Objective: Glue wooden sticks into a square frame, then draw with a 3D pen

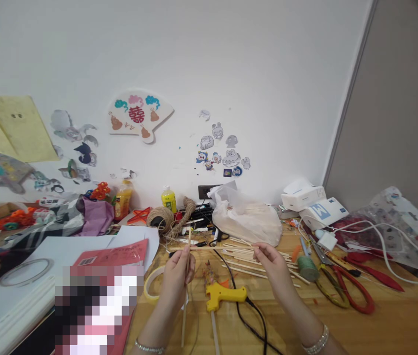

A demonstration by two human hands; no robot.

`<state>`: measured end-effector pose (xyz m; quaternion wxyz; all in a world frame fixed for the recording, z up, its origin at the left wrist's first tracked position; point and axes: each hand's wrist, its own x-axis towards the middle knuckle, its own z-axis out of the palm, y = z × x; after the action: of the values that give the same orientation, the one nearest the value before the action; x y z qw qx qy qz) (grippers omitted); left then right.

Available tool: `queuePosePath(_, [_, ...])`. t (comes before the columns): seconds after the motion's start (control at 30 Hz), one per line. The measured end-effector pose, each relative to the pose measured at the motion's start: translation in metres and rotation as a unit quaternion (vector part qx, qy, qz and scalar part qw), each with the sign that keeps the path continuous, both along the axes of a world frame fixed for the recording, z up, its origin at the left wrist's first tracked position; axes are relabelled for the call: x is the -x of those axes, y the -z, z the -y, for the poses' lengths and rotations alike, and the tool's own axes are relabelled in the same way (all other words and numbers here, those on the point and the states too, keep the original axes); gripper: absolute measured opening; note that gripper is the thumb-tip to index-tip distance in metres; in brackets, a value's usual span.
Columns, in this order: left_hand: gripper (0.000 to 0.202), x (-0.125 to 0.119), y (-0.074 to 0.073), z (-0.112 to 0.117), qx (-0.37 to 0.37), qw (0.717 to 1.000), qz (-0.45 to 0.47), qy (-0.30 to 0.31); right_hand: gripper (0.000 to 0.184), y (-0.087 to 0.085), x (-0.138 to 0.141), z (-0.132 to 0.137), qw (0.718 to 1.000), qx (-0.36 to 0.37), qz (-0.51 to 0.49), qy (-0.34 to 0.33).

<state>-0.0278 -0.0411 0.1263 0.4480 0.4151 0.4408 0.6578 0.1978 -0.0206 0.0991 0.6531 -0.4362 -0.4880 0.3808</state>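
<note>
Two wooden sticks (pixel 219 248), held crosswise
Left hand (pixel 179 268) pinches both where they meet; right hand (pixel 271 261) pinches one's right end; yellow glue gun (pixel 227 293) lies near.

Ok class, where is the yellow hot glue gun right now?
In the head view, the yellow hot glue gun is at lower centre on the wooden table, below and between the left hand and right hand.

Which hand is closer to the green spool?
Right. The right hand, pinching a thin wooden stick, is a little left of the green spool; the left hand is much farther left, near that stick's other end.
</note>
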Motion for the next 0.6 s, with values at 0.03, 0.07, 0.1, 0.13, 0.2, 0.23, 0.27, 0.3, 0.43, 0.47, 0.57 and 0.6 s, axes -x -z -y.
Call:
queuePosePath(0.03, [0.047, 0.0, 0.0, 0.0, 0.0, 1.0, 0.0, 0.001, 0.042, 0.0, 0.0, 0.0, 1.0, -0.001, 0.001, -0.001])
queuePosePath(0.07, [0.047, 0.0, -0.001, 0.0, 0.001, 1.0, 0.0, 0.001, 0.042, 0.0, 0.0, 0.0, 1.0, -0.001, 0.002, -0.003])
queuePosePath(0.1, [0.047, 0.0, -0.001, 0.0, 0.001, 1.0, 0.001, 0.001, 0.042, 0.0, 0.0, 0.0, 1.0, -0.001, 0.002, -0.004])
queuePosePath(0.13, [0.047, 0.001, -0.002, 0.0, 0.001, 1.0, 0.002, 0.001, 0.042, 0.001, 0.0, -0.001, 1.0, -0.002, 0.004, -0.007])
queuePosePath(0.2, [0.047, 0.001, -0.003, 0.0, -0.001, 1.0, 0.003, -0.001, 0.043, 0.003, 0.003, -0.001, 1.0, -0.008, 0.015, -0.026])
queuePosePath(0.23, [0.046, 0.002, -0.003, 0.0, -0.002, 1.0, 0.004, -0.003, 0.042, 0.004, 0.005, 0.0, 0.999, -0.014, 0.028, -0.043])
queuePosePath(0.27, [0.046, 0.002, -0.004, 0.0, -0.004, 1.0, 0.005, -0.006, 0.041, 0.006, 0.007, 0.002, 0.997, -0.02, 0.049, -0.063])
queuePosePath(0.3, [0.046, 0.002, -0.004, 0.0, -0.006, 1.0, 0.007, -0.008, 0.04, 0.007, 0.01, 0.004, 0.993, -0.025, 0.082, -0.083])
queuePosePath(0.43, [0.043, 0.005, -0.004, 0.001, -0.018, 0.999, 0.014, -0.024, 0.051, 0.013, 0.021, 0.02, 0.934, -0.048, 0.316, -0.157])
queuePosePath(0.47, [0.042, 0.005, -0.004, 0.001, -0.021, 0.999, 0.017, -0.028, 0.057, 0.015, 0.024, 0.024, 0.908, -0.055, 0.379, -0.173])
queuePosePath(0.57, [0.04, 0.008, -0.004, 0.001, -0.024, 0.999, 0.023, -0.038, 0.055, 0.023, 0.034, 0.032, 0.831, -0.072, 0.52, -0.186])
queuePosePath(0.6, [0.04, 0.009, -0.003, 0.0, -0.024, 0.999, 0.025, -0.04, 0.051, 0.026, 0.038, 0.032, 0.812, -0.076, 0.552, -0.174])
